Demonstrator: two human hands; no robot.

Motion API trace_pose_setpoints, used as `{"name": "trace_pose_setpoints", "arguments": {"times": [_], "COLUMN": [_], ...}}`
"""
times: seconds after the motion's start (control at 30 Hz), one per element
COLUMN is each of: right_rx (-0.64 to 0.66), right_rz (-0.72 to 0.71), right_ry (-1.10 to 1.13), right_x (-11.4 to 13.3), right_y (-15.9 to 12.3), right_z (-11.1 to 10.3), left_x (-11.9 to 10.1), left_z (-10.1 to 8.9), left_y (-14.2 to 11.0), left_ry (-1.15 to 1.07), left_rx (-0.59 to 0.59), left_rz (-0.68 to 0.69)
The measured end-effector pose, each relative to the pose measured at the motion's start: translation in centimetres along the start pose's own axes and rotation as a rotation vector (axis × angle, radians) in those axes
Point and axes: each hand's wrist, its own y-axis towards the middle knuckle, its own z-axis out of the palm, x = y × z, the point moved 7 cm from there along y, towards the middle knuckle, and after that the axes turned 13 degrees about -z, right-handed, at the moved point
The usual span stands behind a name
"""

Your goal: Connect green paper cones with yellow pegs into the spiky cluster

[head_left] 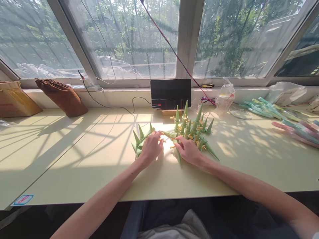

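Two groups of green plastic cone-shaped pieces with small yellow pegs lie on the table. My left hand [152,146] is at the smaller left group [137,139], fingers bent down and closed; what is in them is hidden. My right hand [188,150] reaches the front of the larger right group [196,121], thumb and index finger closed on a green cone-shaped piece [178,156] whose tip points toward me. Between the hands a long green piece [169,134] lies on its side. Several cones in the right group point upward.
A black tablet [170,89] leans at the window, a phone [171,104] before it on a small stand. At left are a brown drawstring bag [62,98] and a cardboard box [18,99]. At right lie bagged green and pink pieces [296,131], a cup in plastic [225,99], and cables.
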Motion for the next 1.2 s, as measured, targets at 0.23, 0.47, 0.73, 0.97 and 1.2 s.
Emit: {"name": "trace_pose_setpoints", "arguments": {"times": [0.23,0.47,0.73,0.97,1.2], "right_rx": [0.068,0.084,0.044,0.055,0.063], "right_rz": [0.01,0.018,-0.031,-0.027,-0.044], "right_ry": [-0.042,-0.038,-0.058,-0.125,-0.14], "right_x": [-0.21,-0.41,0.23,0.32,0.51], "right_y": [-0.03,-0.05,0.06,0.14,0.17], "right_z": [0.25,0.34,-0.14,-0.32,-0.31], "left_x": [0.24,0.77,0.66,-0.17,0.29], "left_z": [0.33,0.22,-0.24,0.17,0.51], "left_y": [-0.3,-0.02,0.3,0.0,0.1], "left_ry": [0.226,0.297,0.307,0.28,0.283], "left_rx": [0.063,0.104,0.095,0.134,0.125], "left_rz": [-0.056,-0.109,-0.066,0.031,0.043]}}
